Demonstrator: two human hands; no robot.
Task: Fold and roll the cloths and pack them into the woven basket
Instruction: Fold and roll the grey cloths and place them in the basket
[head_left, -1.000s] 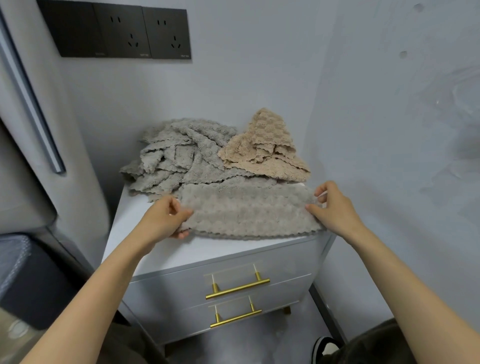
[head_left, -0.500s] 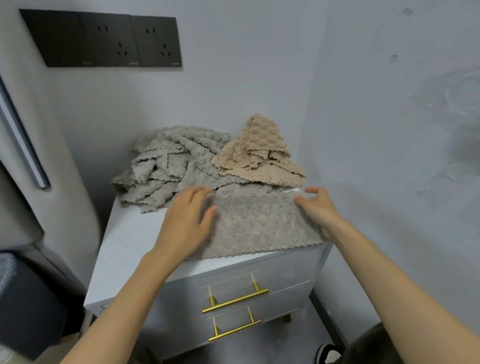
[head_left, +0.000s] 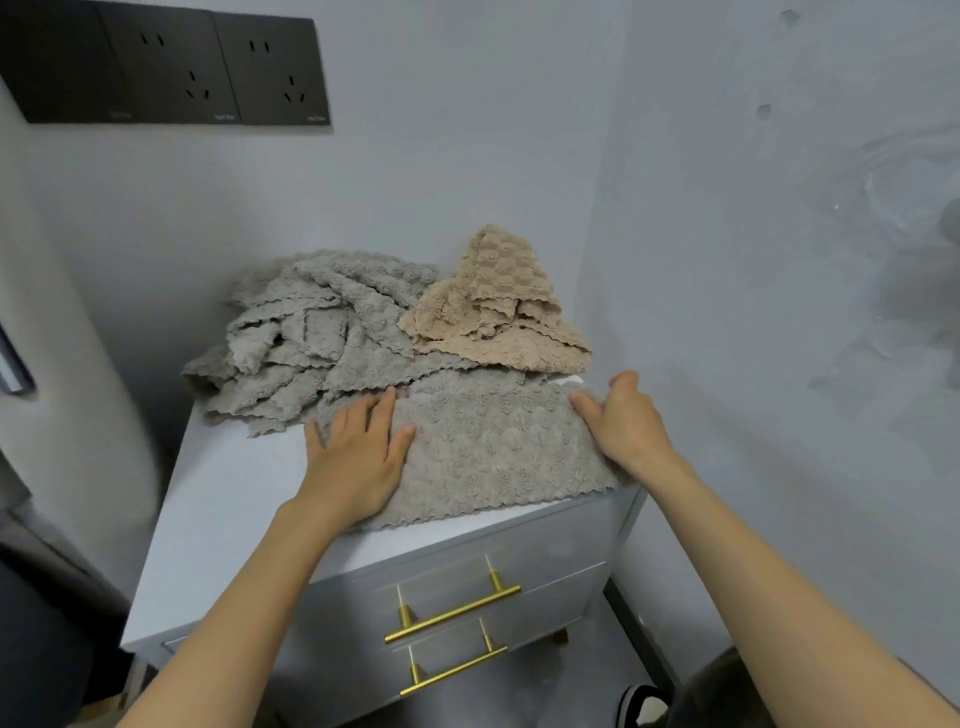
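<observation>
One white bedside bench with two drawers (head_left: 234, 493) fills the middle and lower centre of the frame, set in a corner of pale grey walls. In the upper left of the frame three black socket plates (head_left: 166, 62) sit side by side on the wall.

On the bench top, toward the back left, lies one crumpled heap of grey scalloped-edge fleece cloths (head_left: 311, 338); how many cloths are in it cannot be told. In front of it, along the front right of the top, one grey textured fleece cloth (head_left: 493, 452) is spread flat, its wavy hem running near the bench's front edge. Behind that, in the back right corner, one beige waffle-textured cloth (head_left: 493, 312) is bunched into a peak, its lower edge overlapping the grey ones.

Two bare hands are on the flat cloth. The left hand (head_left: 358, 457) presses its left end, palm down, fingers straight and spread. The right hand (head_left: 628, 421) rests on its right end, fingers stretched along the fabric, thumb bent above; neither grips anything.

Two brass bar handles (head_left: 452, 613) sit one per drawer, lower centre. One black-and-white shoe (head_left: 639, 701) shows at the bottom right.
</observation>
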